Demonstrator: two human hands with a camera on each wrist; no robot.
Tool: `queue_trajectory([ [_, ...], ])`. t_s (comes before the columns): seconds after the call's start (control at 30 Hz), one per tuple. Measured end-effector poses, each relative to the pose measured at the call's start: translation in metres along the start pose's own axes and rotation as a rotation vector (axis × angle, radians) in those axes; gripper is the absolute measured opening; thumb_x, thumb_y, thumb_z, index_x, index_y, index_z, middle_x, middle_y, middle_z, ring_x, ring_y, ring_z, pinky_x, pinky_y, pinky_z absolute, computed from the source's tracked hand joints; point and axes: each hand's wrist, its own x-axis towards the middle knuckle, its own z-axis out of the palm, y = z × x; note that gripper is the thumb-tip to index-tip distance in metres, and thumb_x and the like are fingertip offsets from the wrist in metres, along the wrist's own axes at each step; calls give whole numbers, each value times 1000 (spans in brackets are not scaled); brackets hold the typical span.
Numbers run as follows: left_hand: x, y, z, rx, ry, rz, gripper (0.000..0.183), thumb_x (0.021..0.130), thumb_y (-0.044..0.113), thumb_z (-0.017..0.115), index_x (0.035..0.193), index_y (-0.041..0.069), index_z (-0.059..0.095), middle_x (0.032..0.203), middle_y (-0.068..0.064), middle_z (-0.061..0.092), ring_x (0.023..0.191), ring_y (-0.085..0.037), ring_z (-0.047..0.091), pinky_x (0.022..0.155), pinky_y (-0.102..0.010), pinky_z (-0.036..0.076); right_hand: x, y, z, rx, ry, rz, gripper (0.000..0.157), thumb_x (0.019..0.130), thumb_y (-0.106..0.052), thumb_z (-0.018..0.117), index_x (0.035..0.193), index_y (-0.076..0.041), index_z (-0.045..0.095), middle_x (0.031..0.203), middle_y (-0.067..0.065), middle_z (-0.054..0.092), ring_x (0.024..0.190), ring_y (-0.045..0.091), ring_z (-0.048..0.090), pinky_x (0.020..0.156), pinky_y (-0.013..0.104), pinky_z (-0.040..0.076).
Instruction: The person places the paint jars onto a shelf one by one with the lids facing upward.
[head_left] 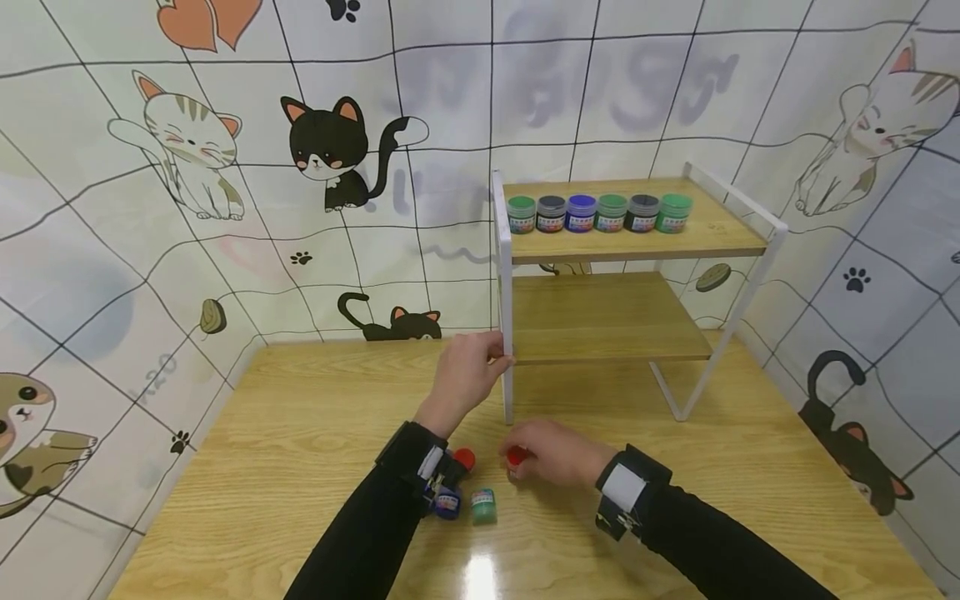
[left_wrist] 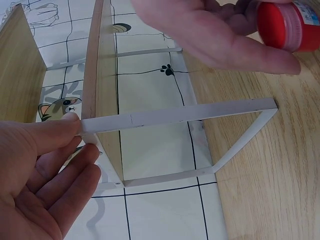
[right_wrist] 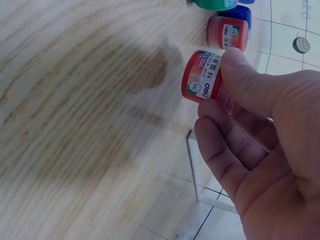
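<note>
My left hand (head_left: 467,375) pinches the white metal leg (left_wrist: 175,115) of a small two-tier shelf, thumb on one side and fingers on the other. Between the thumb and fingers of my right hand (head_left: 558,454) is a red paint jar (right_wrist: 202,75), its label facing the right wrist camera. The jar is just above the table, to the right of my left forearm. Close by on the table are a green paint jar (head_left: 483,506), a blue paint jar (head_left: 447,503) and another red paint jar (right_wrist: 228,33), the last two partly hidden by my left wrist in the head view.
On the shelf's upper wooden board (head_left: 637,243) several paint jars (head_left: 581,213) with green, black and blue lids stand in a row. A lower board (head_left: 600,317) lies beneath it. Cat-patterned covering (head_left: 420,108) surrounds the wooden table (head_left: 315,433) at back and sides.
</note>
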Motion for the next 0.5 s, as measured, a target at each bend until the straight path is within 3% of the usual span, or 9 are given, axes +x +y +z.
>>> queue_trajectory([
  [0.5,0,0,1,-5,-3,-5,13,87,23,71,82,13,64,84,-2,73,78,-16,65,63,-31,52,-2,-3,-19,4,19,-21,30,84,-14,72,113,-10,68,104,-2,66,91,12,54,86,35,50],
])
